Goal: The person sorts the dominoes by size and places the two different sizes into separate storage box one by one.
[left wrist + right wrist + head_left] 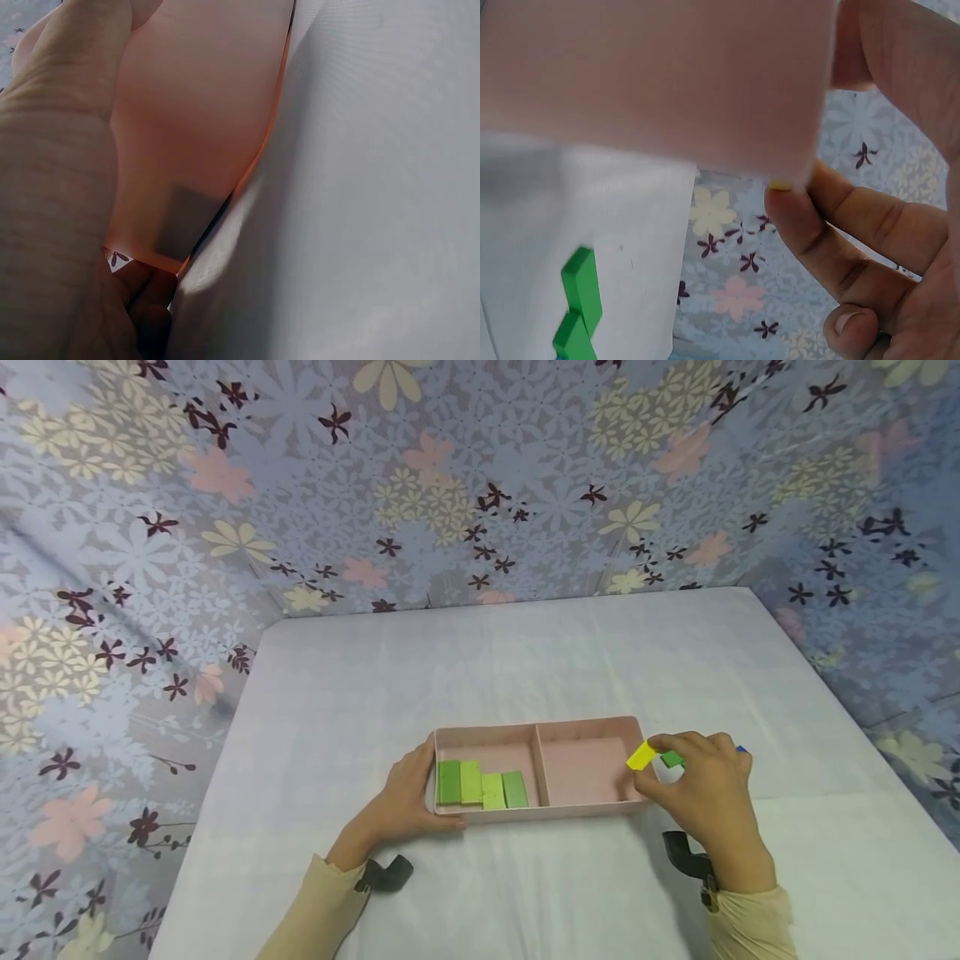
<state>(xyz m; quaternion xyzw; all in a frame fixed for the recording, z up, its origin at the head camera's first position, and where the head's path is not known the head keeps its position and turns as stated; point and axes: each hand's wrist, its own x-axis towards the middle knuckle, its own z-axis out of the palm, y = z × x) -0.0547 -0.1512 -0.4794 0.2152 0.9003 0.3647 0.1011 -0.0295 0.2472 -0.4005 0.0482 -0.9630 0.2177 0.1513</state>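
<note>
A pink two-compartment tray lies on the white-covered table. My left hand grips its left end, thumb along the near wall and fingers at the end wall. Between the thumb and forefinger of my right hand, a small yellow block is pinched at the tray's right end wall. In the right wrist view the tray's pink wall hides most of this yellow block. Several green and lime blocks stand in a row along the near side of the left compartment.
Beyond my right fingers, partly hidden, lie a green block and a bit of something blue. The right wrist view has two green blocks touching on the cloth. Flowered fabric hangs behind the table and at its sides.
</note>
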